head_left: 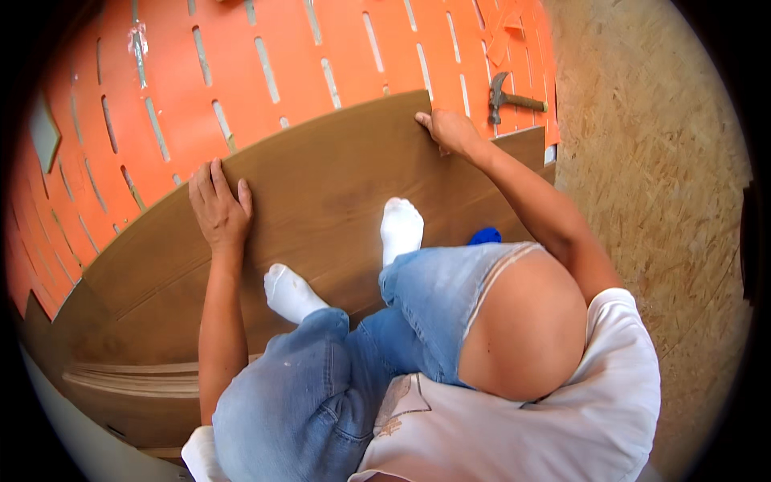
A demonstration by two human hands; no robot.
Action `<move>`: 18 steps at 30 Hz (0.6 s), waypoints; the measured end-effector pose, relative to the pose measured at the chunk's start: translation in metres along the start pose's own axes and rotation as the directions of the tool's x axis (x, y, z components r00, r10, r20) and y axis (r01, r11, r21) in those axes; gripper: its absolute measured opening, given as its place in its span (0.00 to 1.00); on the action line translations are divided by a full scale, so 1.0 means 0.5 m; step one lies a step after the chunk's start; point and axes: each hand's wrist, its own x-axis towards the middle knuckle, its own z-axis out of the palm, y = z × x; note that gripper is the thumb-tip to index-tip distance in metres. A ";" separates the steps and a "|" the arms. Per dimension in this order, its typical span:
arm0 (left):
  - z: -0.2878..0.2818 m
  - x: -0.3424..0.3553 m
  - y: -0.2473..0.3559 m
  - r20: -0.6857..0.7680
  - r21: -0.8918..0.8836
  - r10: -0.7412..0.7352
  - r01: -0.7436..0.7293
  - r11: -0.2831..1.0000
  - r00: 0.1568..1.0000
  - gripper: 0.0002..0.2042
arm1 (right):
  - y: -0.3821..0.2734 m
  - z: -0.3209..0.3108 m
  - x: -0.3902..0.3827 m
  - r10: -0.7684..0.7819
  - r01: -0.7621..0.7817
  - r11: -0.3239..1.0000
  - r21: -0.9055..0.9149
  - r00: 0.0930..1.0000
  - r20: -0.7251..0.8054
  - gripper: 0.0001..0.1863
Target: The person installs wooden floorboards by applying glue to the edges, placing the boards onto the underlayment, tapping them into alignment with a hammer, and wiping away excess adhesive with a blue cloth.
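Observation:
A brown wood-look floor plank (321, 149) lies along the front of the orange underlayment, its far edge bowed by the lens. My left hand (221, 207) rests flat on it, fingers stretched to the far edge and thumb apart. At the plank's right end my right hand (451, 132) is closed round the corner, its lower fingers partly hidden. Beyond that hand a claw hammer (514, 100) lies on the orange sheet (241, 80). My feet in white socks stand on the laid brown planks (353, 277).
A stack of thin planks (132, 379) lies at the lower left. Bare particle board (642, 145) covers the right side. A small blue object (485, 235) shows beside my knee. A pale offcut (44, 132) lies far left, and a torn orange scrap (502, 40) behind the hammer.

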 end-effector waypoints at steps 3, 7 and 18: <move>0.002 -0.005 -0.002 0.027 -0.006 0.001 0.000 1.000 1.000 0.29 | 0.050 -0.013 0.004 -0.108 0.108 0.994 -0.010 0.987 -0.121 0.32; -0.009 -0.010 0.003 0.042 0.011 0.025 -0.025 1.000 0.999 0.30 | 0.255 -0.063 0.056 0.210 -0.258 0.966 -0.021 0.831 -0.515 0.18; -0.028 -0.083 -0.068 0.005 -0.004 -0.111 0.111 0.994 0.994 0.30 | 0.576 -0.044 0.079 -0.178 0.007 0.945 -0.327 0.851 -0.494 0.26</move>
